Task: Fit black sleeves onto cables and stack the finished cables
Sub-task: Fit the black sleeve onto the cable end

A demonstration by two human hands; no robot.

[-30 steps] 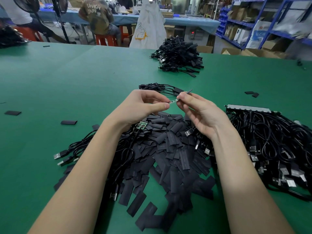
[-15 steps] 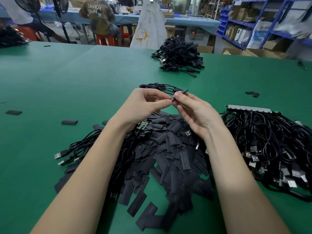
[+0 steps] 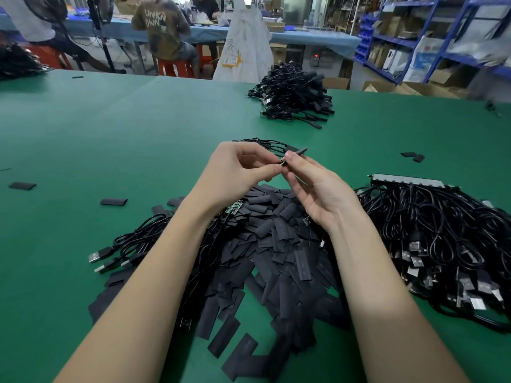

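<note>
Just above the middle of the frame the right hand [image 3: 315, 186] pinches a black sleeve [image 3: 297, 151] between thumb and forefinger, the far end of the sleeve sticking out up and to the right past the fingertips. The left hand [image 3: 237, 172] meets it from the left, its thumb and forefinger closed on the tip of a cable end [image 3: 281, 162], of which only a small bit shows in the gap where the two hands touch. The step in hand looks like the fitting itself: the cable tip sits at the mouth of the sleeve, and how far it has gone in cannot be told. The next move would call for keeping tip and sleeve in line and sliding one over the other until the end is covered, then laying the cable with the finished ones. Directly below the hands lies the heap of loose sleeves [image 3: 276, 258] on the green table [image 3: 110, 134], with a small green circuit board [image 3: 234, 209] peeping out under the left wrist. A few cables with USB plugs [image 3: 116, 252] trail off at lower left, and a large mass of cables [image 3: 442, 244] fills the right edge. A thin bundle [image 3: 265, 142] lies just behind the hands, and a stacked pile [image 3: 293, 95], probably finished work, sits well apart at upper centre.
</note>
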